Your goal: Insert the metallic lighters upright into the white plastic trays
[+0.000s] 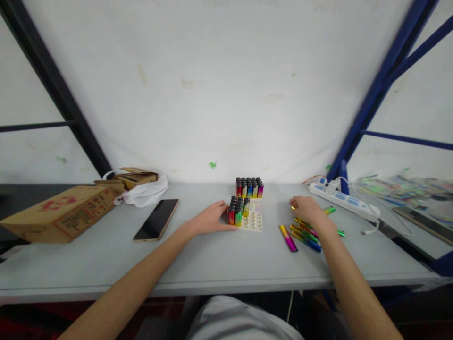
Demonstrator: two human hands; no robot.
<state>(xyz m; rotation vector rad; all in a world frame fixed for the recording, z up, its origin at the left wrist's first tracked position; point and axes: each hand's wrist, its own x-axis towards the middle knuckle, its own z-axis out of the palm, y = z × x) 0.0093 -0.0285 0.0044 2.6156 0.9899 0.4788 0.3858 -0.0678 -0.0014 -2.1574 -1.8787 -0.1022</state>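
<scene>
My left hand (212,218) grips the left side of a white tray (256,223) with round holes, thumb along its front edge. Colourful lighters (239,212) with black tops stand upright in the tray's left part, and a yellow lighter (246,208) stands a little to their right. To the right of the tray, my right hand (306,208) is closed on a lighter (293,207); only a small golden bit of it shows. Below that hand lies a loose pile of shiny lighters (306,236), with a yellow and magenta lighter (288,238) just left of it.
Behind the tray stands a block of upright lighters (249,188) near the wall. At left are a phone (156,220), a white plastic bag (146,192) and a cardboard box (65,212). At right lie a power strip (345,200) with cables and blue frame posts (375,94).
</scene>
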